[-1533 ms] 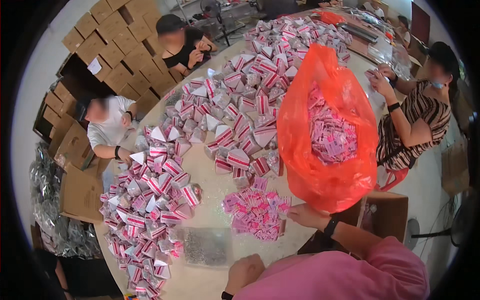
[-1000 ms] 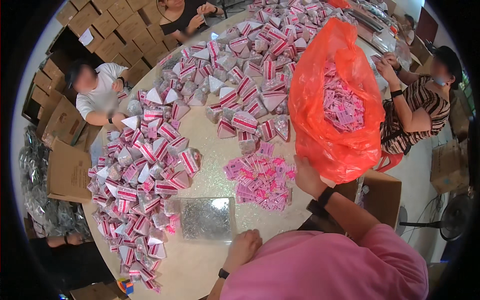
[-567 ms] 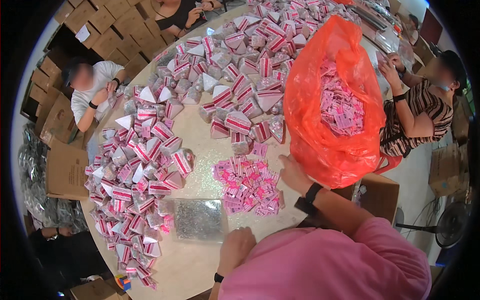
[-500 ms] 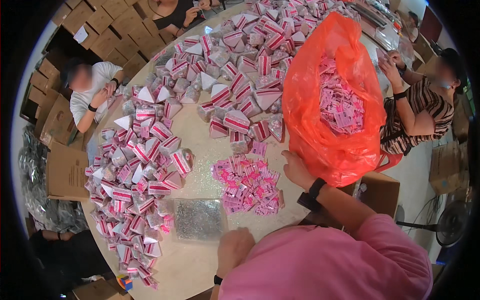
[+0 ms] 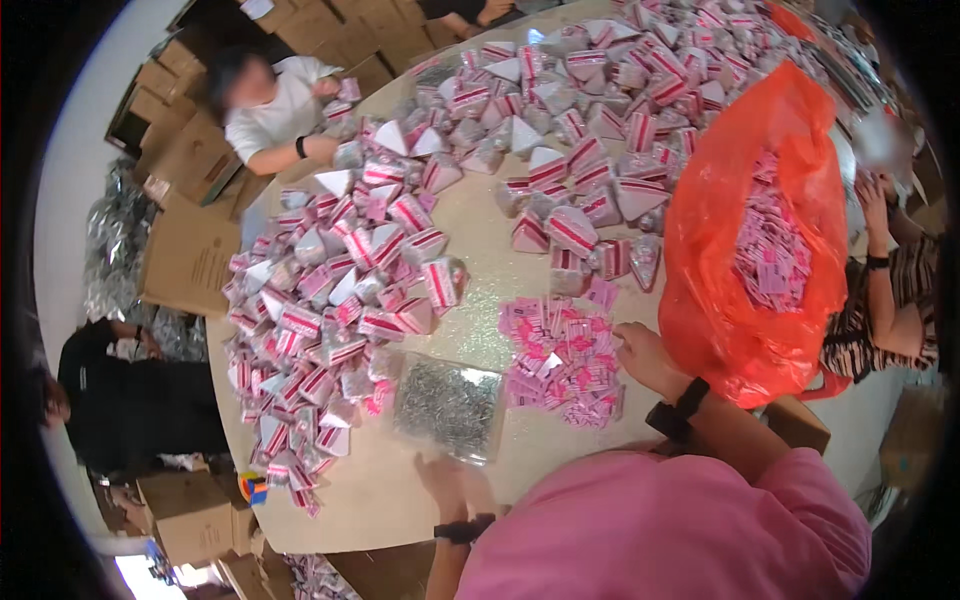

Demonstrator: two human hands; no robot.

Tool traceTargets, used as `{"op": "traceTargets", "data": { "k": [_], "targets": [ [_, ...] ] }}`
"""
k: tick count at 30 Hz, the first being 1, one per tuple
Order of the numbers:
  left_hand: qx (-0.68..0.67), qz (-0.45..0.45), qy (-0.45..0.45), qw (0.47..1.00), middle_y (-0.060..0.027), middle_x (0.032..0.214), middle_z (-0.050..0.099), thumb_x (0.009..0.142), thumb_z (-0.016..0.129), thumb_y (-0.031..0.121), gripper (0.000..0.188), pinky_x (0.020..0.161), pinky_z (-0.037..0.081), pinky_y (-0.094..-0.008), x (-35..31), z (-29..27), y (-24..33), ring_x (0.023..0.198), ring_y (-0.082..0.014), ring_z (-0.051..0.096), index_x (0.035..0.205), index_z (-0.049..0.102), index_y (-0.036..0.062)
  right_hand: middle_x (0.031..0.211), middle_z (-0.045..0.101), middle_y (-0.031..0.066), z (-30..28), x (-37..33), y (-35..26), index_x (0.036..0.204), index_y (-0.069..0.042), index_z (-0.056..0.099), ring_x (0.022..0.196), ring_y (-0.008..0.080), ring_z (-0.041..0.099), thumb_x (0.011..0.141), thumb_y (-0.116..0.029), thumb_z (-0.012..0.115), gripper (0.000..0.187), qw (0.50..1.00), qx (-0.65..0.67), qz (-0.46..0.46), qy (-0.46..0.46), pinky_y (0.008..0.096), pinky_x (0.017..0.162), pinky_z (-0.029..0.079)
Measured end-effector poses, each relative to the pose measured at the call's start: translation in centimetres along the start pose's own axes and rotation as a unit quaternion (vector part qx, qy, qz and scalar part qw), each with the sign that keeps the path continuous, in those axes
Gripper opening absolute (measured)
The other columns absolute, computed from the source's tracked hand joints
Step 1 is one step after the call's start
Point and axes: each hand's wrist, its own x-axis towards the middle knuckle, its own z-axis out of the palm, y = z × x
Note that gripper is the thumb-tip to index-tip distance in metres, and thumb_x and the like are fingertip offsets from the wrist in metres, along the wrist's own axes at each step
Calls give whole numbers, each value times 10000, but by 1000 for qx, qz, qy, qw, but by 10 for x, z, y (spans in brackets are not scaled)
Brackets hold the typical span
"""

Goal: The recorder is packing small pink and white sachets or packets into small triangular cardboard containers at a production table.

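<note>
My right hand (image 5: 652, 362) is at the right edge of a heap of small pink printed cards (image 5: 565, 365), fingers stretched toward it and nothing visibly held. My left hand (image 5: 456, 486) is over the table just below a shallow clear tray (image 5: 497, 418). Its fingers are smeared by motion, so what they hold cannot be made out. Many small thin silvery pieces (image 5: 447, 408) fill the tray, which lies left of the cards. Right beside my right hand stands a large red plastic bag (image 5: 690, 300), its mouth gaping on more pink cards (image 5: 772, 255).
Wrapped wedge-shaped packs with pink bands (image 5: 380, 250) cover the table's left side and far end. A person in white (image 5: 285, 110) sits at the far left, another in black (image 5: 140, 390) at the left. A person in stripes (image 5: 890, 320) is at the right. Cardboard boxes (image 5: 190, 250) stand beyond the table.
The whole view has shifted, bringing the table things rightward. My left hand has turned and blurred below the tray. The person in white has reached a hand to the packs.
</note>
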Motion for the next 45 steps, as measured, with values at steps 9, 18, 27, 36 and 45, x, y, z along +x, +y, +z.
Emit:
{"op": "traceTargets", "data": {
  "k": [9,18,27,36,45],
  "targets": [
    [103,33,16,994,-113,792,555,831,478,12,521,445,484,-268,15,10,9,574,-173,585,1314,302,-76,905,574,239,14,0,10,981,19,581,875,397,567,814,-102,507,219,997,-7,-52,-51,449,773,453],
    [124,15,9,992,-127,757,572,803,455,-31,538,428,480,-267,10,-6,26,526,-165,577,1323,322,-58,1121,541,165,61,7,-67,1140,-80,553,1099,345,490,778,-233,602,396,945,-163,-258,-118,497,866,414],
    [175,65,-36,982,-99,734,577,792,456,-16,531,443,492,-272,11,-8,32,553,-154,584,1316,377,-41,1360,378,183,69,25,-59,1268,-129,481,1312,360,287,742,-309,658,583,873,-328,-336,-134,552,1047,245],
    [314,240,-107,912,-157,721,583,788,483,-11,467,632,468,-401,51,29,76,679,-322,584,1254,466,19,934,575,136,108,33,-108,919,-25,596,925,301,566,708,-140,603,241,845,-265,-429,-180,399,810,454],
    [381,480,-236,754,-181,1063,523,728,594,103,382,870,380,-465,-13,50,86,1011,-358,474,1084,515,-13,933,547,126,152,40,-100,896,-20,582,872,288,588,749,-67,539,160,865,-258,-419,-97,375,696,511]
  ]
}}
